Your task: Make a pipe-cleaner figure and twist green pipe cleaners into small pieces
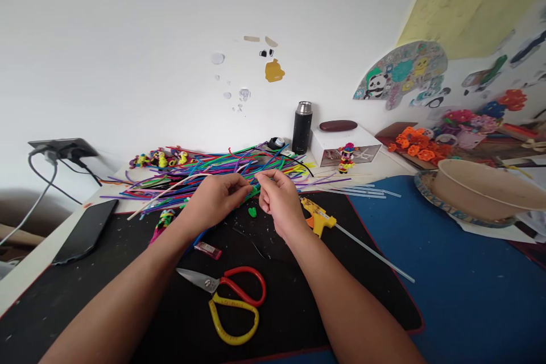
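Observation:
My left hand (216, 198) is closed in a pinch, thumb against forefinger. A short bit of green pipe cleaner (255, 189) shows at its fingertips. Facing it, my right hand (279, 200) is curled, thumb and forefinger pinched on the same green piece; most of it is hidden by the fingers. Just below the hands, a small bent green loop (252, 212) lies on the black mat (290, 307). Behind them spreads a heap of many-coloured pipe cleaners (170, 173). A small colourful figure (164, 222) is partly hidden by my left forearm.
Scissors (209, 283) with red and yellow handles lie in front. A yellow glue gun (318, 217) with a long glue stick (375, 253) is at right. A phone (85, 232), black flask (302, 128), white box (345, 145), finished figure (347, 158) and beige bowl (486, 190) stand around.

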The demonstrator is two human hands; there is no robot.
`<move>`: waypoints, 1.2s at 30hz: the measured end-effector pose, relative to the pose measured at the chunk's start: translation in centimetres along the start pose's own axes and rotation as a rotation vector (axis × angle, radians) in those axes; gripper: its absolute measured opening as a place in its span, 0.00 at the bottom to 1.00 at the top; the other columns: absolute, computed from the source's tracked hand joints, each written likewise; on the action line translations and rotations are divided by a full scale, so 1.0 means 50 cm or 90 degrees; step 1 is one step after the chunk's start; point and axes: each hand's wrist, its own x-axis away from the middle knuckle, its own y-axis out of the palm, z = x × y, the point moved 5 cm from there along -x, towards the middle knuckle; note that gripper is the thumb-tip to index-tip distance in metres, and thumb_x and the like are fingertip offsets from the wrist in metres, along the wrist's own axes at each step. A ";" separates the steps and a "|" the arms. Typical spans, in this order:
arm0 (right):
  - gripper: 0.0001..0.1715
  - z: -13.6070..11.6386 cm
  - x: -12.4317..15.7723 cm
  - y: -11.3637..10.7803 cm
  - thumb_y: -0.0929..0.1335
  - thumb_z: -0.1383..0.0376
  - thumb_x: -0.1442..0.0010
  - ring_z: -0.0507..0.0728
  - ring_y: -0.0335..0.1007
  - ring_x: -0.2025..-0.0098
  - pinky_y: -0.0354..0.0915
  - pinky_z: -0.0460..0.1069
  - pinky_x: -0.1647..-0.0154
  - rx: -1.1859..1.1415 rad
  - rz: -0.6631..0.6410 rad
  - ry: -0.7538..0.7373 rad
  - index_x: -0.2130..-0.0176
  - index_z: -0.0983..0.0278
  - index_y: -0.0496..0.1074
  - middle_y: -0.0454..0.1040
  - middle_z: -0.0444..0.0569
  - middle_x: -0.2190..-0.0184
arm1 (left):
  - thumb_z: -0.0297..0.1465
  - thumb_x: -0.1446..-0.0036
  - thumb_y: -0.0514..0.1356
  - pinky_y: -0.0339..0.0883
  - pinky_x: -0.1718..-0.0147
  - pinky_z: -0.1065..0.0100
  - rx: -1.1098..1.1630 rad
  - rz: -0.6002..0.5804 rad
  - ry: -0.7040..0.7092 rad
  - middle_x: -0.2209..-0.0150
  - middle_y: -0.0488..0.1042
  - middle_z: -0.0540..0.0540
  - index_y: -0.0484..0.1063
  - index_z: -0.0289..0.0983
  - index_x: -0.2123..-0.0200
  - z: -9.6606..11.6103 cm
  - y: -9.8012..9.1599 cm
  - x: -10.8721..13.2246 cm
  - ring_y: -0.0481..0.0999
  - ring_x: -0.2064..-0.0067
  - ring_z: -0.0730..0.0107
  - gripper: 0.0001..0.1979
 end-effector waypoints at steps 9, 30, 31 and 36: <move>0.14 -0.004 -0.002 0.001 0.75 0.57 0.44 0.46 0.51 0.87 0.44 0.43 0.86 -0.025 -0.003 0.005 0.67 0.61 0.70 0.59 0.31 0.87 | 0.34 0.31 0.58 0.60 0.72 0.64 -0.410 -0.177 0.045 0.65 0.84 0.42 0.79 0.39 0.62 -0.014 0.101 0.022 0.83 0.65 0.53 0.10; 0.12 0.003 0.007 0.017 0.74 0.58 0.42 0.47 0.54 0.87 0.48 0.43 0.86 -0.015 -0.061 0.027 0.67 0.61 0.70 0.62 0.32 0.86 | 0.34 0.30 0.56 0.72 0.64 0.61 -0.332 -0.175 -0.005 0.61 0.84 0.41 0.79 0.40 0.59 -0.033 0.095 0.030 0.84 0.61 0.51 0.11; 0.12 0.003 0.007 0.016 0.74 0.58 0.42 0.46 0.54 0.87 0.48 0.43 0.86 -0.016 -0.062 0.026 0.67 0.61 0.70 0.62 0.32 0.86 | 0.30 0.32 0.55 0.73 0.61 0.60 -0.321 -0.161 0.022 0.59 0.84 0.41 0.79 0.39 0.58 -0.032 0.089 0.025 0.84 0.58 0.51 0.11; 0.13 0.006 0.004 0.014 0.75 0.58 0.42 0.46 0.52 0.87 0.49 0.43 0.86 -0.033 -0.056 0.022 0.66 0.61 0.70 0.61 0.31 0.86 | 0.20 0.37 0.52 0.73 0.49 0.59 -0.288 -0.171 0.197 0.52 0.82 0.39 0.81 0.39 0.56 -0.037 0.109 0.009 0.81 0.49 0.53 0.18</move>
